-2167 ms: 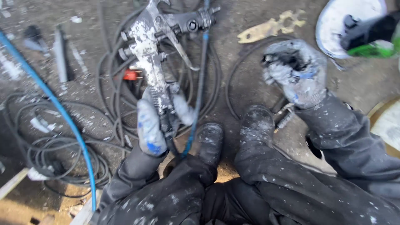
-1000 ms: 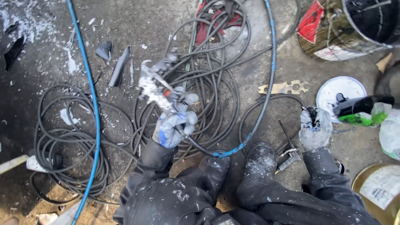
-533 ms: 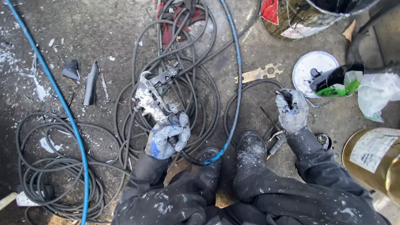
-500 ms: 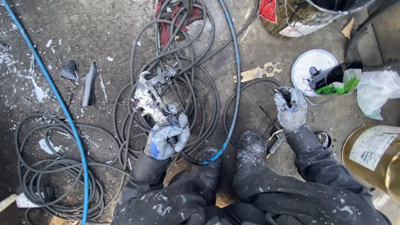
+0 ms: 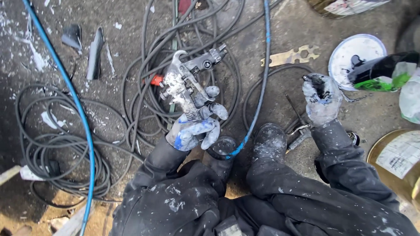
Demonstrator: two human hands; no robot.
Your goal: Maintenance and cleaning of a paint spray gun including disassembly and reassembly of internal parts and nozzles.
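Note:
My left hand (image 5: 194, 129), in a paint-spattered blue and white glove, grips the handle of a metal spray gun (image 5: 186, 83) caked with white paint; its nozzle end points up and right over the coiled hoses. My right hand (image 5: 321, 98), also gloved and dirty, is raised at the right with fingers curled around a small dark part that I cannot make out. A blue hose (image 5: 258, 87) runs from the gun's base upward between my hands. My two boots (image 5: 267, 140) and dark trouser legs fill the bottom.
Black hoses (image 5: 144, 100) coil on the concrete floor. A second blue hose (image 5: 74, 109) crosses the left side. A white lid (image 5: 354, 57), a green and black bottle (image 5: 380, 72), a flat metal wrench (image 5: 291, 56) and a gold can (image 5: 396, 161) lie at the right.
The view has drawn closer. My left hand has lifted and tilted the spray gun more to the right. My right hand stays raised with its fingers curled.

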